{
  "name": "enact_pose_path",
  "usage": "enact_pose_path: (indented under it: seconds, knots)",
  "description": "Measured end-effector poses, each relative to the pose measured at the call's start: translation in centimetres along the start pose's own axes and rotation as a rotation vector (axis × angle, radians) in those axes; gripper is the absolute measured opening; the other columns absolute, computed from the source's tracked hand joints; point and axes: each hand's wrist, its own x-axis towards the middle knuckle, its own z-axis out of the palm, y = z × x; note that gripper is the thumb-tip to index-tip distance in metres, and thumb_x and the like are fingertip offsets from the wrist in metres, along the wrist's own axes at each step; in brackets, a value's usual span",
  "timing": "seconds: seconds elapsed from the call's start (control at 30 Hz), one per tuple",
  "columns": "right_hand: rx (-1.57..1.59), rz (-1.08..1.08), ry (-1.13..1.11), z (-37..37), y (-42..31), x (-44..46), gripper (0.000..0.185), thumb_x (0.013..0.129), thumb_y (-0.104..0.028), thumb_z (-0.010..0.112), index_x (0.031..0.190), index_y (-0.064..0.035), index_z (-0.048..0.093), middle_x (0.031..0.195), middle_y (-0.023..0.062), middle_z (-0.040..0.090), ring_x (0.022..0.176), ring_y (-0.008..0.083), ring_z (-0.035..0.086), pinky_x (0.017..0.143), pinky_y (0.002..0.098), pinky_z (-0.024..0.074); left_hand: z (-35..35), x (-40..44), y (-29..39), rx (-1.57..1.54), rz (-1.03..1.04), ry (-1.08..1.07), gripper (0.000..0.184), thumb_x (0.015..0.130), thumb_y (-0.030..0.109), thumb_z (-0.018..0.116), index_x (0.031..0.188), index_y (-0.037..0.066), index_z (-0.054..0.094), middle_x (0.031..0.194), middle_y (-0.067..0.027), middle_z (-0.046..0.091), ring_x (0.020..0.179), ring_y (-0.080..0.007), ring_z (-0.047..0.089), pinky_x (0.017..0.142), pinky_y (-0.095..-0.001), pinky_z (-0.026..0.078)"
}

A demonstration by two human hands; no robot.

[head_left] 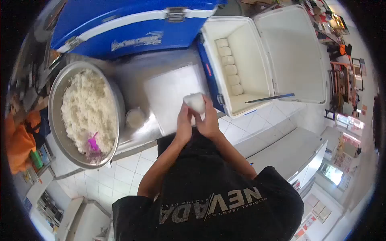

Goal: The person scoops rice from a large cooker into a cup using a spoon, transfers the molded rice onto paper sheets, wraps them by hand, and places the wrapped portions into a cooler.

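Note:
Between my two hands, in front of my chest, is a white wrapped bundle (195, 102). My left hand (184, 123) closes on its left side, and my right hand (208, 120) holds its right side. Beneath and beyond them a white sheet (169, 94) lies on the metal table (134, 72). On the left stands a big metal bowl (116, 124) of white rice (86, 108), with a purple scoop (93, 142) in it. A small round container (135, 118) sits between bowl and sheet. Several white bundles (228, 60) line the left side of the open cooler (257, 68).
A large closed blue cooler (132, 32) stands along the table's far side. The open cooler's lid (293, 52) leans out to the right, and a dark strip (269, 98) crosses its near rim. A white chest-like unit (289, 154) is at the lower right.

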Motion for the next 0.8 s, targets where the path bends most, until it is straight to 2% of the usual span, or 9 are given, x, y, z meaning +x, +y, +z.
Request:
enact_pose_path:
  seconds: [0.07, 0.17, 0.23, 0.3, 0.43, 0.47, 0.57, 0.67, 0.8]
  knots:
    - [-0.211, -0.103, -0.034, -4.3, -2.8, -0.5, 0.053, 0.093, -0.011, 0.061, 0.141, 0.0024, 0.043, 0.134, 0.0289, 0.049, 0.123, 0.0411, 0.051, 0.103, 0.0484, 0.044, 5.0, -1.7, 2.6, 0.114, 0.06, 0.056, 0.057, 0.108, 0.046, 0.035, 0.125, -0.004, 0.057, 0.113, -0.0101, 0.061, 0.105, -0.0169, 0.056, 0.092, -0.0319, 0.046]
    - [-0.458, 0.019, -0.17, -12.8, -5.0, 0.9, 0.053, 0.092, -0.007, 0.06, 0.142, 0.0004, 0.043, 0.135, 0.0289, 0.046, 0.129, 0.0417, 0.043, 0.107, 0.0508, 0.0391, 10.0, -0.2, 0.8, 0.213, 0.027, -0.097, 0.048, 0.106, 0.041, 0.039, 0.119, 0.0, 0.059, 0.105, -0.0052, 0.062, 0.09, -0.0129, 0.059, 0.076, -0.0262, 0.049]
    - [-0.548, 0.079, -0.204, -16.1, -3.7, 1.4, 0.057, 0.091, -0.012, 0.062, 0.143, 0.0002, 0.041, 0.137, 0.0302, 0.043, 0.134, 0.0453, 0.036, 0.113, 0.0528, 0.0299, 12.7, 0.9, 0.2, 0.123, -0.097, -0.085, 0.046, 0.105, 0.04, 0.046, 0.116, -0.003, 0.061, 0.102, -0.0089, 0.063, 0.094, -0.0171, 0.059, 0.083, -0.0312, 0.049]
    - [-0.172, 0.194, -0.237, -19.7, 0.6, 2.4, 0.051, 0.091, -0.014, 0.067, 0.137, 0.001, 0.052, 0.132, 0.0274, 0.054, 0.124, 0.0427, 0.052, 0.106, 0.0503, 0.0413, 14.7, 3.2, -2.7, 0.12, -0.114, -0.065, 0.043, 0.104, 0.038, 0.048, 0.115, -0.002, 0.061, 0.101, -0.0095, 0.064, 0.094, -0.0178, 0.059, 0.085, -0.0316, 0.048]
    - [0.265, 0.451, -0.378, -25.5, 9.0, 8.2, 0.055, 0.088, -0.018, 0.076, 0.136, -0.0005, 0.057, 0.128, 0.0218, 0.064, 0.114, 0.0262, 0.066, 0.102, 0.0376, 0.0503, 17.1, 7.2, -3.2, 0.851, 0.178, -0.02, 0.041, 0.103, 0.032, 0.05, 0.125, -0.002, 0.057, 0.125, -0.0203, 0.054, 0.118, -0.0313, 0.053, 0.103, -0.0394, 0.041]
    - [0.118, 0.232, -0.35, -25.2, 12.0, 9.9, 0.049, 0.088, -0.01, 0.074, 0.133, -0.0011, 0.059, 0.128, 0.0172, 0.064, 0.113, 0.0259, 0.066, 0.094, 0.0392, 0.0545, 16.3, 7.9, -2.7, 0.896, 0.263, 0.005, 0.04, 0.102, 0.028, 0.051, 0.129, -0.001, 0.054, 0.133, -0.0227, 0.047, 0.125, -0.0353, 0.047, 0.109, -0.0426, 0.037]
    - [-0.158, 0.173, -0.54, -20.2, 21.1, 15.2, 0.046, 0.086, -0.009, 0.073, 0.127, 0.0, 0.056, 0.121, 0.0181, 0.065, 0.112, 0.0346, 0.063, 0.096, 0.0457, 0.0496, 15.8, 6.8, 1.2, 0.332, 0.12, 0.283, 0.041, 0.104, 0.026, 0.045, 0.134, 0.001, 0.055, 0.133, -0.0114, 0.055, 0.126, -0.0233, 0.052, 0.103, -0.0372, 0.047]
    - [-0.689, 0.051, -0.894, -14.2, 24.6, 18.0, 0.053, 0.087, -0.015, 0.072, 0.134, -0.0035, 0.049, 0.124, 0.018, 0.065, 0.127, 0.0342, 0.054, 0.097, 0.0468, 0.0482, 13.4, 4.3, 1.7, 0.369, 0.094, 0.381, 0.042, 0.106, 0.028, 0.042, 0.134, 0.001, 0.056, 0.134, -0.0108, 0.055, 0.126, -0.023, 0.052, 0.106, -0.0408, 0.045]
    - [-0.751, -0.085, -1.161, -7.0, 34.6, 17.5, 0.055, 0.088, -0.017, 0.071, 0.138, -0.0062, 0.051, 0.13, 0.0195, 0.059, 0.134, 0.035, 0.046, 0.102, 0.0482, 0.0455, 10.4, 0.7, 0.5, 0.364, -0.022, 0.553, 0.045, 0.105, 0.033, 0.044, 0.131, -0.001, 0.057, 0.131, -0.0136, 0.059, 0.123, -0.0259, 0.055, 0.103, -0.0427, 0.046]
